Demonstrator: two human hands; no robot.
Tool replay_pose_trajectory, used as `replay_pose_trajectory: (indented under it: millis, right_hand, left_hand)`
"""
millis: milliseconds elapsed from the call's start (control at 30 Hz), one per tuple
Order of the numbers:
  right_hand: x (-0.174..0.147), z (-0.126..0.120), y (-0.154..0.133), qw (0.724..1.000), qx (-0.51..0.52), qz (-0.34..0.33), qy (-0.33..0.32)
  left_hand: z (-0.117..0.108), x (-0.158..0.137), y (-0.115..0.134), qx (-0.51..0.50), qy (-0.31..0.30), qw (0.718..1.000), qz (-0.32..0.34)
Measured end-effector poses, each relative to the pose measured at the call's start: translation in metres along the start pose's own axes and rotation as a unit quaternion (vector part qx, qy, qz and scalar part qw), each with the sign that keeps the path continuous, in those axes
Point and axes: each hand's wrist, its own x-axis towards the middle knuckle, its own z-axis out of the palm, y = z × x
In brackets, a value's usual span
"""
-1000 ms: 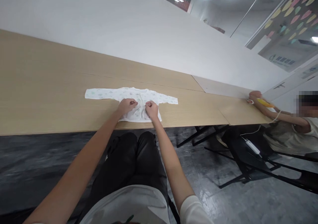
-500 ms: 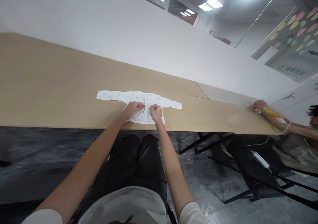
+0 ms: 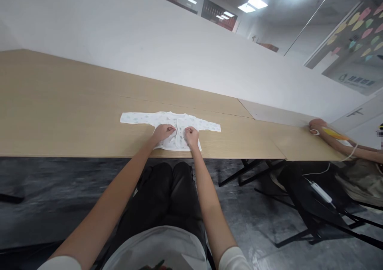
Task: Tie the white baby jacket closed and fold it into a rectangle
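A small white baby shirt (image 3: 167,119) with a faint printed pattern lies spread on the table, its sleeves stretched out to both sides. Its overlapping front edge runs down the middle. Over the left part of the front, my left hand (image 3: 163,133) is closed, thumb and fingers pinched near that edge. My right hand (image 3: 192,136) is also closed in a pinch over the right part of the front. Whatever the fingertips hold is too small to make out. Both hands cover parts of the shirt's lower body.
The long wooden table (image 3: 74,114) runs along a white wall (image 3: 167,50). At the right end, another person's arm (image 3: 338,140) rests on the table beside a cable. A black folding chair (image 3: 311,206) with a white power strip (image 3: 321,193) on it stands at the right.
My pinched fingertips have moved slightly apart, the right hand shifting a little to the right. The shirt stays spread on the table; the whole view has shifted slightly.
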Motion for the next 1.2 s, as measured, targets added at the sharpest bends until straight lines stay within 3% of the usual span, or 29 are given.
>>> replay_pose_trajectory:
  millis: [433, 633, 1200]
  right_hand:
    - [0.001, 0.004, 0.004, 1.000, -0.004, -0.003, -0.003]
    - [0.003, 0.006, 0.006, 1.000, 0.006, 0.000, 0.001]
    - [0.008, 0.008, 0.007, 0.995, -0.091, 0.010, -0.030]
  left_hand:
    - [0.002, 0.002, -0.005, 0.000, 0.013, 1.000, -0.009]
    - [0.000, 0.002, -0.001, 0.024, 0.002, 0.999, -0.047]
    - [0.000, 0.005, 0.002, 0.077, -0.013, 0.993, -0.086]
